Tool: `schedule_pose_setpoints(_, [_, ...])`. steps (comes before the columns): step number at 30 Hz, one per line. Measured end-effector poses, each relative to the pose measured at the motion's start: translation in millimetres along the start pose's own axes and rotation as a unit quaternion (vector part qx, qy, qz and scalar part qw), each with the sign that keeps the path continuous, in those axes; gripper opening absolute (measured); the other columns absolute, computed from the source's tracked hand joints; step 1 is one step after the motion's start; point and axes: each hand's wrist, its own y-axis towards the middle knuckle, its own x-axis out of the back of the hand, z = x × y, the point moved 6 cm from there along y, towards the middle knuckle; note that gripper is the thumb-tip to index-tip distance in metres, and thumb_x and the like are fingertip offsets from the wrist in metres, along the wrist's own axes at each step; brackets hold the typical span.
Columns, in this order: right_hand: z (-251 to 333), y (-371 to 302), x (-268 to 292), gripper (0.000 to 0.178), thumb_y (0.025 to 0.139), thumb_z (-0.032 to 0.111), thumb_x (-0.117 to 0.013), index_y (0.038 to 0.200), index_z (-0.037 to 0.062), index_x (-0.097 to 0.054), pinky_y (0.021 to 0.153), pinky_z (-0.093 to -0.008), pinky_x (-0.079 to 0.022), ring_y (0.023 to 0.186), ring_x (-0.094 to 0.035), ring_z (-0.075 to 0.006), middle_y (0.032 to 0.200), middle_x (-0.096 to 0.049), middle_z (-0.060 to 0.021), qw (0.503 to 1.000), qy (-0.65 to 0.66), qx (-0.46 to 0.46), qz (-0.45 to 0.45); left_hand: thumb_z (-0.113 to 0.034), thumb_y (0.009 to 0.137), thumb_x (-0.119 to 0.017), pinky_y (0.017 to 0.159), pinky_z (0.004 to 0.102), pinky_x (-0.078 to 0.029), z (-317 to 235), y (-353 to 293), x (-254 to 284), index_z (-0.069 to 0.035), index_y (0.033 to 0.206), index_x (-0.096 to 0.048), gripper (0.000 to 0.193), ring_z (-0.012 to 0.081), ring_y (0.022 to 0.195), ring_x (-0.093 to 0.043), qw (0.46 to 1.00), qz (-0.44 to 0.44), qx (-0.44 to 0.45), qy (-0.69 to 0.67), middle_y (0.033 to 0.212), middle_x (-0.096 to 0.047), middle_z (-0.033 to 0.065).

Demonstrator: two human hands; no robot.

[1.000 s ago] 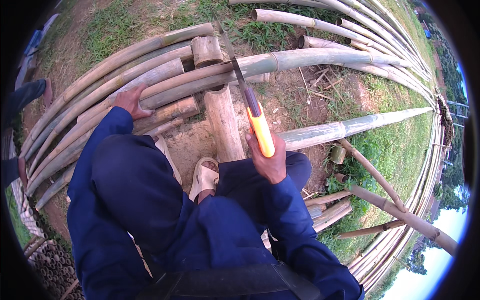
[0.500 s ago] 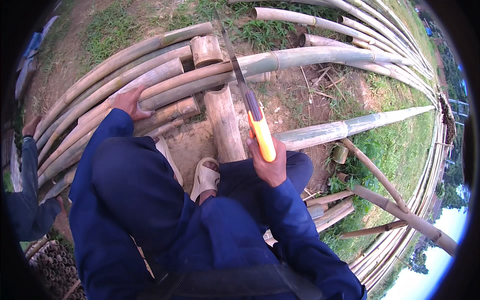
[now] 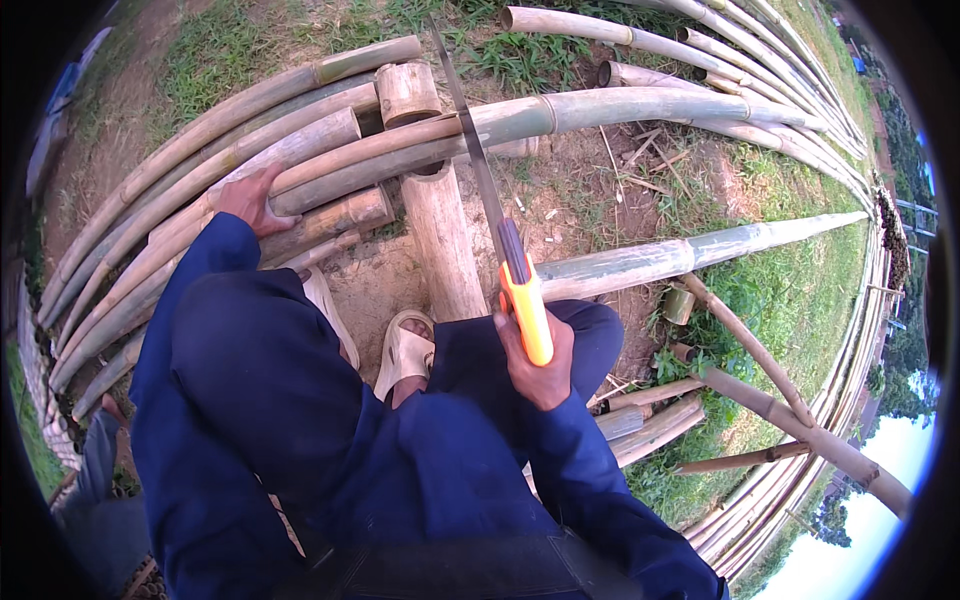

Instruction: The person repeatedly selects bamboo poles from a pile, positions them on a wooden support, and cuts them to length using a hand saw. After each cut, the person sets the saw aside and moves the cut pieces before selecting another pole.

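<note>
My right hand [image 3: 541,370] is closed round the orange handle of a handsaw [image 3: 527,310]. The saw's long blade runs away from me and crosses a thick greenish bamboo pole [image 3: 600,112], touching it as far as I can see. On the left, my left hand [image 3: 248,203] grips that pole's paler end, thumb on the near side and fingers over the top. Under the pole, near the blade, stands a bamboo post [image 3: 440,245], with a short bamboo stump [image 3: 408,92] just beyond.
More bamboo poles [image 3: 260,95] lie bundled at the left, and others [image 3: 680,50] fan out at the far right. A green pole [image 3: 690,258] extends rightward beside my knee. My sandalled foot [image 3: 408,350] rests by the post. A co-worker's sleeve [image 3: 98,450] shows at the left edge.
My right hand has drawn the saw slightly back toward me. My left hand has shifted a little left with the pole. The co-worker's arm has moved lower at the left edge.
</note>
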Motion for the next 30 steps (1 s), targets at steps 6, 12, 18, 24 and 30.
schedule_pose_setpoints(6, [26, -2, 11, 0.018, 0.092, 0.005, -0.072, 0.108, -0.0044, -0.072, 0.064, -0.0287, -0.051, 0.063, -0.061, -0.0107, 0.072, -0.067, -0.0073, 0.996, -0.043, 0.070, -0.013, -0.051, 0.066, -0.086, 0.098, 0.0474, -0.054, 3, 0, -5, -0.011, 0.143, -0.050, 0.094, 0.0415, 0.115, -0.065, 0.997, 0.061, 0.055, -0.013, 0.130, -0.066, 0.0223])
schedule_pose_setpoints(12, [-6, 64, -22, 0.019, 0.094, 0.009, -0.073, 0.082, -0.0015, -0.063, 0.053, -0.0311, -0.042, 0.056, -0.048, -0.0088, 0.061, -0.056, -0.0032, 0.999, 0.002, 0.043, 0.001, -0.053, 0.066, -0.085, 0.092, 0.0482, -0.056, -3, -1, 3, -0.013, 0.141, -0.050, 0.092, 0.0410, 0.108, -0.068, 1.000, -0.007, 0.010, -0.002, 0.127, -0.067, 0.0217])
schedule_pose_setpoints(18, [65, -46, 24, 0.029, 0.091, 0.003, -0.072, 0.119, -0.0043, -0.071, 0.062, -0.0281, -0.050, 0.061, -0.062, -0.0124, 0.070, -0.066, -0.0081, 0.995, -0.051, 0.088, 0.004, -0.053, 0.066, -0.085, 0.088, 0.0487, -0.056, 5, 0, -5, -0.014, 0.139, -0.051, 0.089, 0.0413, 0.103, -0.069, 1.000, -0.020, 0.006, -0.002, 0.122, -0.069, 0.0212])
schedule_pose_setpoints(24, [20, 88, -30, 0.013, 0.093, 0.010, -0.073, 0.087, -0.0006, -0.069, 0.055, -0.0282, -0.044, 0.058, -0.052, -0.0081, 0.061, -0.056, -0.0029, 0.993, -0.032, 0.115, 0.019, -0.052, 0.068, -0.085, 0.092, 0.0463, -0.055, 2, -5, -1, -0.014, 0.137, -0.052, 0.085, 0.0377, 0.114, -0.065, 0.999, -0.033, 0.008, -0.011, 0.127, -0.066, 0.0171])
schedule_pose_setpoints(30, [-6, 94, -24, 0.014, 0.093, 0.011, -0.075, 0.092, -0.0013, -0.070, 0.059, -0.0269, -0.045, 0.063, -0.054, -0.0070, 0.068, -0.061, 0.0003, 0.995, 0.075, 0.067, -0.001, -0.052, 0.087, -0.074, 0.088, 0.0457, -0.053, -3, -24, 22, -0.012, 0.126, -0.055, 0.059, 0.0322, 0.120, -0.059, 0.992, -0.125, 0.020, 0.012, 0.124, -0.061, 0.0135])
